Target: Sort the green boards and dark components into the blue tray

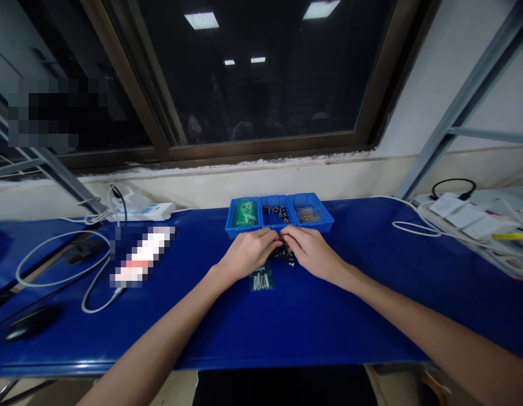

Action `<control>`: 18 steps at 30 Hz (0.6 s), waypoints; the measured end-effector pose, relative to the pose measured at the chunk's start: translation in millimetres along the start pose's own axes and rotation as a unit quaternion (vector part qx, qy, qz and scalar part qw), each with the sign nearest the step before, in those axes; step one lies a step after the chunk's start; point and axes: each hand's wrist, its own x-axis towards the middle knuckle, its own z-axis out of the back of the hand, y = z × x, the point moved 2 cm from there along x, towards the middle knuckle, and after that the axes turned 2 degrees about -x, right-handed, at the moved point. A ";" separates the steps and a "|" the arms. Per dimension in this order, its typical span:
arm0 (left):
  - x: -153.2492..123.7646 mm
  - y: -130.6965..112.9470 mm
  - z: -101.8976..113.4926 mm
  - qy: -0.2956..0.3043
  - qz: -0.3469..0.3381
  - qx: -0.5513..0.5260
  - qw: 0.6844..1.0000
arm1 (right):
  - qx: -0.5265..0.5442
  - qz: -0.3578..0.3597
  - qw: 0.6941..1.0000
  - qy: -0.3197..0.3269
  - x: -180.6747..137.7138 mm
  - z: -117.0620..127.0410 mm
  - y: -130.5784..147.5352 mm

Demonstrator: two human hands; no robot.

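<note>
1. My left hand (248, 252): fingers curled, tips meeting the right's; I cannot tell whether they grip anything.
2. Small dark parts (288, 256) lie between both hands, just before the blue trays (279, 226).
3. My right hand (313, 251): curled likewise, grip hidden.

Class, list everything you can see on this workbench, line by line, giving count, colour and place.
bins: three, blue, back centre of table
small parts: many, dark, middle bin and at the fingertips
bag: one, clear, near side of hands
mouse: one, black, far left
power strip: one, white, back left
table cover: one, blue, whole bench
left hand: one, fingertips at dark parts
right hand: one, fingertips at dark parts
</note>
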 end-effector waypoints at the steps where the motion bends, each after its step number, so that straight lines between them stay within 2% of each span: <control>1: 0.1 -0.2 0.6 -0.002 0.006 -0.005 1.000 | 0.005 0.000 1.000 0.001 0.2 -0.3 -0.4; 12: 1.1 -2.7 2.4 -0.004 0.022 0.008 1.000 | 0.077 -0.043 0.996 0.002 1.6 0.2 -1.7; 18: -0.5 -3.7 -1.0 0.016 0.019 0.033 0.999 | 0.217 -0.094 0.971 -0.024 1.7 -1.7 -1.1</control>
